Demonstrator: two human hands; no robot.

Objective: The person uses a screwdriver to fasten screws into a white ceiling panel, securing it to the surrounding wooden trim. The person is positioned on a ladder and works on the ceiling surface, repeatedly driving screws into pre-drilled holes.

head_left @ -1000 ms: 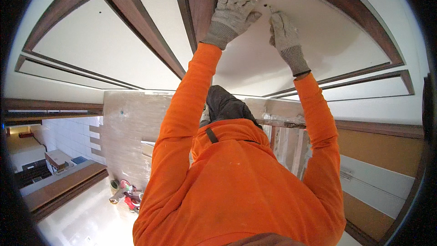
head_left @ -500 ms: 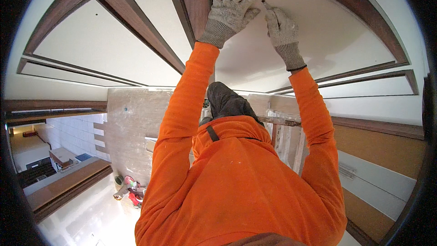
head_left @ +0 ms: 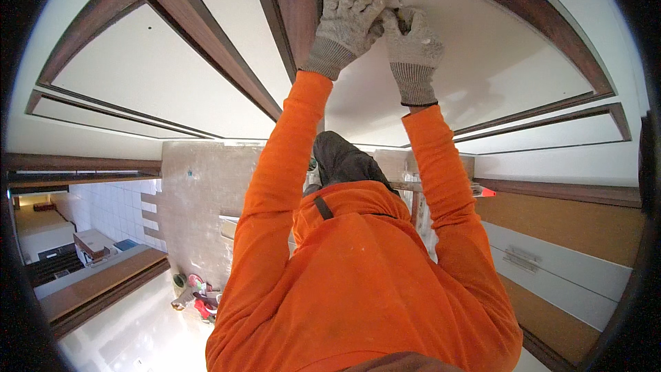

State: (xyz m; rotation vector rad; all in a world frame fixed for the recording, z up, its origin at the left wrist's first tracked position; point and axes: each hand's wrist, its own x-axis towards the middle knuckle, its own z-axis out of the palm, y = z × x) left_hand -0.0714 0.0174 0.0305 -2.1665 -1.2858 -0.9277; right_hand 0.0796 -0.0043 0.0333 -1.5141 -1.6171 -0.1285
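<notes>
Both my hands wear grey knitted gloves caked with pale dust. My left hand (head_left: 352,22) lies on a white panel (head_left: 509,48) beside an upright dark wood strip (head_left: 297,7), its fingers spread. Close by on the right, my right hand (head_left: 416,45) is closed, thumb and forefinger pinched near the left thumb. The slim dark-tipped tool it held half a second ago is mostly hidden by the fingers now. A dark wood trim (head_left: 551,17) curves around the panel's outer side.
A second framed white panel (head_left: 131,62) stands to the left. Below lies a dusty tan floor (head_left: 200,193) with a small heap of shoes and cloths (head_left: 200,296). At right are a brown and white cabinet (head_left: 558,262) and a red-tipped object (head_left: 486,192). A doorway opens at left.
My right hand has moved left, up against the left hand, and its tool has dropped out of sight behind the fingers. The left hand sits slightly lower in view. The red-tipped object has appeared.
</notes>
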